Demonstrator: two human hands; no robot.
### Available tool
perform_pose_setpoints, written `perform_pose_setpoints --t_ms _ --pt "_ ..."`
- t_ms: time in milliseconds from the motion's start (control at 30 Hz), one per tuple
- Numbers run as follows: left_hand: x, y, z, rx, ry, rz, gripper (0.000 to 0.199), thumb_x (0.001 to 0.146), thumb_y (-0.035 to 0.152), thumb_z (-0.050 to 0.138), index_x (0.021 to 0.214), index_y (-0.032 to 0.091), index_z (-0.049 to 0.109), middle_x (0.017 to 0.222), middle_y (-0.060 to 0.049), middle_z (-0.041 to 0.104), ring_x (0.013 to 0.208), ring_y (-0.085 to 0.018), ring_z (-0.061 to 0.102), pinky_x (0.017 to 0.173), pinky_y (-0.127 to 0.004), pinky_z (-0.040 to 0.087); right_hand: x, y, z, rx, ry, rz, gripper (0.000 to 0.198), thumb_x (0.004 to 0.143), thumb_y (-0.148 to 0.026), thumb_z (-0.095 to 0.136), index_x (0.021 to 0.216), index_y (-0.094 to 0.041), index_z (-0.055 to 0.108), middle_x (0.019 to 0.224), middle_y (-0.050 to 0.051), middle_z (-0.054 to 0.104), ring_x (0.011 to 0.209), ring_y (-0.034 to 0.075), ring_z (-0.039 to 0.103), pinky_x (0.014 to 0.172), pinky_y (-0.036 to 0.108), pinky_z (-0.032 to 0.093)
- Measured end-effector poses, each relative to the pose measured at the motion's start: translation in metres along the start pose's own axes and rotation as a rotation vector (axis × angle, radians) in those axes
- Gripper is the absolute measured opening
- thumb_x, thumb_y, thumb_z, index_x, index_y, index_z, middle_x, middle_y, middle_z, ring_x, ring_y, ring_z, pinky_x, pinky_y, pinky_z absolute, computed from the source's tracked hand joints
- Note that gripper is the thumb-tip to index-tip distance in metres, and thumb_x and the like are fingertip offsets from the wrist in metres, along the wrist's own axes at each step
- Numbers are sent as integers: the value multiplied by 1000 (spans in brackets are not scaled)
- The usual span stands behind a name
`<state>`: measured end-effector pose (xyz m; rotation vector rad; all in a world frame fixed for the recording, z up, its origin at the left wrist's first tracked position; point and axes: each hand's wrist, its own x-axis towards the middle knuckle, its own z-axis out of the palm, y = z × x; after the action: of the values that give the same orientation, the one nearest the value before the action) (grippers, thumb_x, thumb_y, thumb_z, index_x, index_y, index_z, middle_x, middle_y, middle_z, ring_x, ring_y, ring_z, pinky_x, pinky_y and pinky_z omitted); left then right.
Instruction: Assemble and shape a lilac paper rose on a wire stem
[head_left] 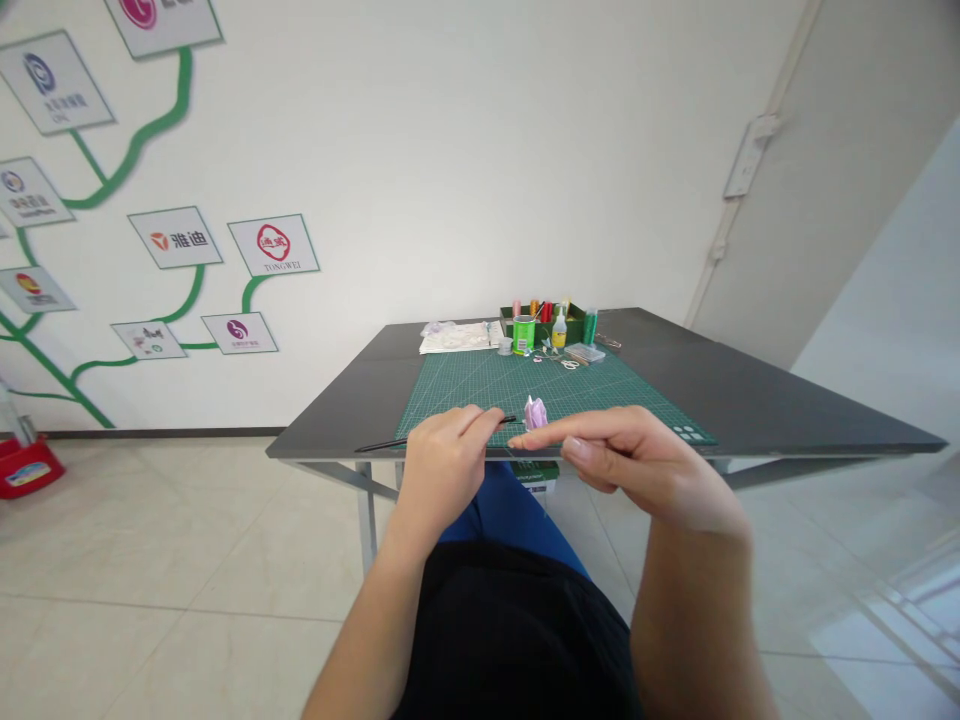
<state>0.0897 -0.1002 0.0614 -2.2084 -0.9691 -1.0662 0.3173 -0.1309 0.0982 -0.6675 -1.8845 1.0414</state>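
Observation:
My left hand point(446, 460) is closed around a thin black rod point(382, 445). The rod lies nearly level, with its long end out to the left and a short tip past my thumb. My right hand point(637, 455) has its index finger stretched to the left, close to that tip. Its thumb is bent and the other fingers curl below, with nothing visible in them. A small pale purple folded piece point(535, 412) stands just beyond the right fingertip, over the green cutting mat point(480, 385). From here I cannot tell whether the finger touches it.
At the back of the dark table point(360, 385) are a white sheet pile point(461, 338), a green can point(523, 335), a yellow bottle point(559, 328) and a green box point(576, 325) with thread spools. Scissors point(570, 365) and a clear case point(585, 353) lie before them.

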Motion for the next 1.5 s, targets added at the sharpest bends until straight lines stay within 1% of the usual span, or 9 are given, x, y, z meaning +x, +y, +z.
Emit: perform_pose_setpoints --t_ms 133,233,333,567,767,1000,1133,1300,1500 --pt "0 0 -1 6 -9 26 26 108 15 47 109 19 73 84 -3 76 73 -16 69 65 -28 46 22 -9 -16 39 -73 50 52 97 -60 69 119 -15 84 53 -8 26 47 9 20 45 28 14" --pt "1 0 1 -11 10 44 24 109 16 49 108 18 72 86 -3 77 74 -17 70 67 -28 48 37 -9 -28 50 -123 31 51 96 -55 72 125 -14 81 56 -8 28 49 8 22 46 28 14" --pt "1 -1 1 -25 18 60 23 108 15 50 107 18 72 84 -3 76 73 -17 70 66 -29 48 50 -5 -38 77 -155 22 50 97 -51 72 127 -12 80 57 -9 24 49 8 19 46 28 13" --pt "2 -2 2 -47 8 46 24 109 18 50 106 18 73 82 -3 76 73 -16 70 67 -29 49 70 11 -49 120 -190 66 48 98 -48 72 129 -11 77 57 -11 19 50 8 14 45 27 12" --pt "4 -3 5 -81 34 30 25 110 20 50 105 18 74 84 -4 77 75 -16 71 68 -29 50 78 36 -53 142 -198 95 48 100 -45 70 132 -11 76 58 -12 19 50 8 14 44 26 12" --pt "5 -1 4 -52 78 13 24 109 20 52 104 18 74 85 -4 78 73 -17 72 67 -28 49 64 65 -36 135 -145 231 45 87 -41 77 121 -11 79 55 -10 37 50 7 21 44 23 14" --pt "6 -1 3 -33 98 -6 22 107 17 53 103 17 74 84 -4 78 73 -17 72 66 -27 49 50 76 -23 196 -105 229 46 83 -49 81 107 -10 81 54 -12 27 48 6 17 42 22 17" --pt "7 -2 6 -62 134 -33 18 104 13 56 105 16 74 86 -3 78 74 -18 73 66 -27 51 28 84 -11 287 -113 186 52 90 -58 76 108 -10 81 58 -11 25 48 6 18 44 23 16" --pt "7 0 17 -188 146 -83 17 105 13 56 107 17 72 86 -3 78 76 -17 74 70 -26 53 6 87 1 353 -28 141 48 98 -55 70 118 -11 77 59 -11 22 49 6 15 45 24 13"
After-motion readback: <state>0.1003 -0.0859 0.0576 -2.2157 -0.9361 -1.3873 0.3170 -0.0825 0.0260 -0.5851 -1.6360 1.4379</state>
